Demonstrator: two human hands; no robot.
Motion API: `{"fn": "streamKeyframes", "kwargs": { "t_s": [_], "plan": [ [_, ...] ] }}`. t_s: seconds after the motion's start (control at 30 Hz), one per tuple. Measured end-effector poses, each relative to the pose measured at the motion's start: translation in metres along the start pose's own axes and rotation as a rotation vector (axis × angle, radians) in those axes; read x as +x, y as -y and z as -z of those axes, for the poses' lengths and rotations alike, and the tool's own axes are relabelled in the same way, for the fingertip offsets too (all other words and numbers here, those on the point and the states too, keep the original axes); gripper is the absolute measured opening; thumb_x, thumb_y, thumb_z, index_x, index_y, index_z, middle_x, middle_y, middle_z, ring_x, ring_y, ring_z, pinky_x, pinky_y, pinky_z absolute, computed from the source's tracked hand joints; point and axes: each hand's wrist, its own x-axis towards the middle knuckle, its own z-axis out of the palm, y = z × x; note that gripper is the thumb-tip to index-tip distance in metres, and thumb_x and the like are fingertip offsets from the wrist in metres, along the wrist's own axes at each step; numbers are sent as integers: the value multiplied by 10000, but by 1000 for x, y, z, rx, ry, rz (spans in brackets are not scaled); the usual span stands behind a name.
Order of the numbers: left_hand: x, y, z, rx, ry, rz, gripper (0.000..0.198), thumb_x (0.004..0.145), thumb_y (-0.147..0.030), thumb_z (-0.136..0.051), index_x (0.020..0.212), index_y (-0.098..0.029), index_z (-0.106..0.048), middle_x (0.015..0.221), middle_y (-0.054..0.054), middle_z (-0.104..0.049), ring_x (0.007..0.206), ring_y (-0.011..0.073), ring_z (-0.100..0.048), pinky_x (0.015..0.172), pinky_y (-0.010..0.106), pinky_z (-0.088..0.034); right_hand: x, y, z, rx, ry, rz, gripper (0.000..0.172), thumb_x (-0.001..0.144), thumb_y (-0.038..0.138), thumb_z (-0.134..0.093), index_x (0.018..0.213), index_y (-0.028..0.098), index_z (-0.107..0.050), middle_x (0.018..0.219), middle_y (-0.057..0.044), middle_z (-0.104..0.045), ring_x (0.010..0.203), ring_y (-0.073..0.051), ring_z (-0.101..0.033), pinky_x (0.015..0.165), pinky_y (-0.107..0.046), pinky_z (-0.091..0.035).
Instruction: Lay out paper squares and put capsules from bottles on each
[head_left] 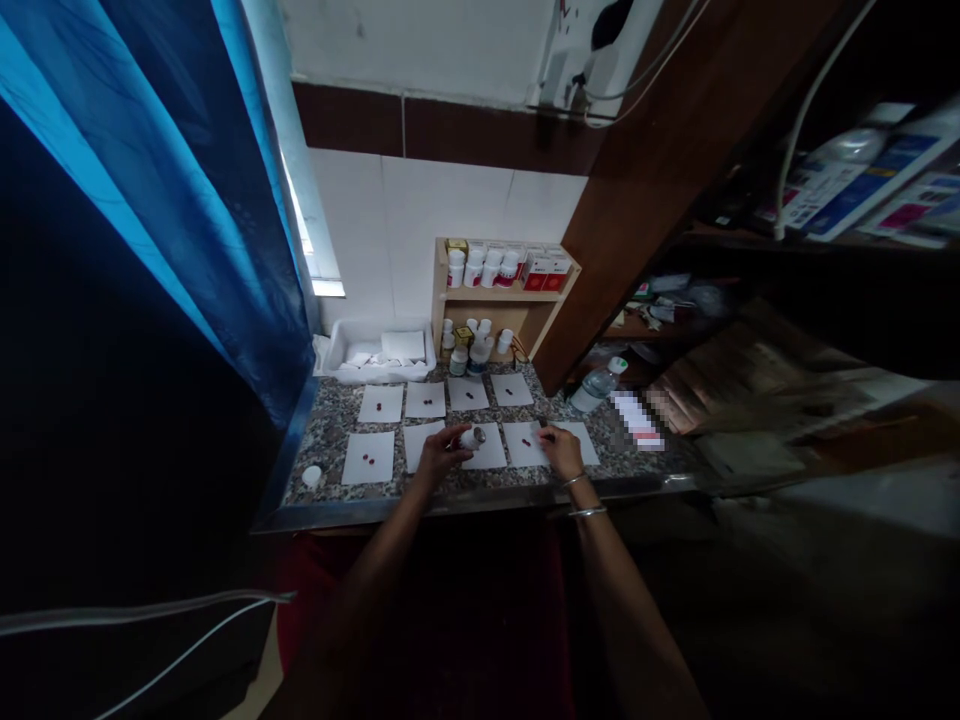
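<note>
My left hand (441, 455) is closed around a small white pill bottle (470, 438), which tilts to the right with its uncapped mouth showing. Below the bottle lies a white paper square (487, 458). My right hand (564, 455), with bangles at the wrist, is over two neighbouring papers, its fingertips pinched together; whatever is between them is too small to make out. Dark red pills (526, 442) lie on the paper (521, 458) beside those fingertips. Several more papers (381, 470) are laid out in two rows, many bearing small groups of red pills (367, 460). A white bottle cap (311, 476) rests at the left.
Behind the papers stands a wooden rack (480, 295) with pill bottles and boxes. A white plastic tray (337, 350) of paper pieces is at back left. A clear bottle (596, 388) stands at right on the granite counter (326, 410). A blue curtain (165, 150) hangs left.
</note>
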Motion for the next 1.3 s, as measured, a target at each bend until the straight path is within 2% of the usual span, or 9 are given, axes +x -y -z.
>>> {"fn": "streamKeyframes", "kwargs": {
  "t_s": [0.23, 0.43, 0.53, 0.73, 0.9, 0.97, 1.07, 1.17, 1.3],
  "plan": [
    [-1, 11, -4, 23, 13, 7, 500, 499, -205, -770, 991, -172, -681, 874, 35, -677, 816, 198, -578, 741, 300, -439, -19, 9, 2, 54, 37, -75, 89, 662, 224, -591, 663, 224, -680, 716, -8, -697, 705, -180, -633, 696, -275, -456],
    [-3, 15, -6, 92, 30, 21, 499, 489, -178, -769, 981, -182, -685, 883, 23, -678, 842, 200, -573, 788, 302, -424, -46, 48, -3, 482, 74, -120, 225, 699, 372, -558, 728, 181, -672, 635, -6, -633, 502, -120, -534, 514, -234, -435],
    [-6, 12, -6, 91, 42, 42, 492, 492, -172, -760, 978, -183, -684, 897, 22, -679, 850, 204, -572, 798, 310, -424, -60, 77, 2, 688, 65, -131, 250, 689, 388, -588, 763, 163, -666, 643, -2, -606, 502, -102, -512, 496, -219, -422],
    [-12, 6, -6, 110, 36, 58, 482, 510, -151, -737, 988, -170, -679, 897, 26, -675, 850, 199, -570, 797, 303, -421, -68, 122, 29, 1007, 125, -104, 346, 729, 399, -586, 975, 162, -642, 597, 32, -544, 469, -70, -448, 463, -201, -380],
    [-13, 6, -5, 55, 41, 77, 484, 512, -158, -738, 992, -168, -674, 875, 17, -666, 823, 185, -567, 782, 298, -425, -88, 149, 71, 1102, 210, 174, 371, 753, 365, -599, 1096, 226, -611, 623, 39, -541, 488, -69, -446, 491, -216, -386],
    [-13, 6, -4, 43, 52, 84, 488, 507, -157, -741, 990, -166, -673, 873, 20, -666, 820, 183, -569, 780, 299, -425, -103, 156, 89, 1099, 297, 334, 271, 765, 380, -596, 968, 217, -670, 562, 25, -534, 497, -91, -473, 518, -240, -399],
    [-13, 4, -5, 45, 48, 94, 481, 499, -152, -744, 976, -165, -678, 899, 29, -666, 834, 186, -570, 786, 302, -422, -116, 157, 105, 1126, 284, 471, 220, 769, 404, -591, 882, 242, -690, 494, 23, -513, 465, -107, -472, 520, -257, -400],
    [-13, 0, -5, 59, 51, 90, 469, 494, -142, -744, 958, -167, -684, 900, 27, -664, 846, 191, -567, 789, 305, -420, -103, 149, 104, 922, 169, 383, 172, 803, 314, -544, 870, 253, -690, 555, 8, -552, 518, -119, -499, 561, -264, -412],
    [-13, -5, -3, 94, 57, 44, 447, 493, -120, -743, 934, -173, -690, 906, 31, -655, 857, 197, -561, 775, 300, -425, -69, 132, 71, 391, 68, 137, 188, 718, 129, -530, 679, 217, -691, 675, -28, -619, 703, -153, -563, 721, -285, -423]
  ]
}}
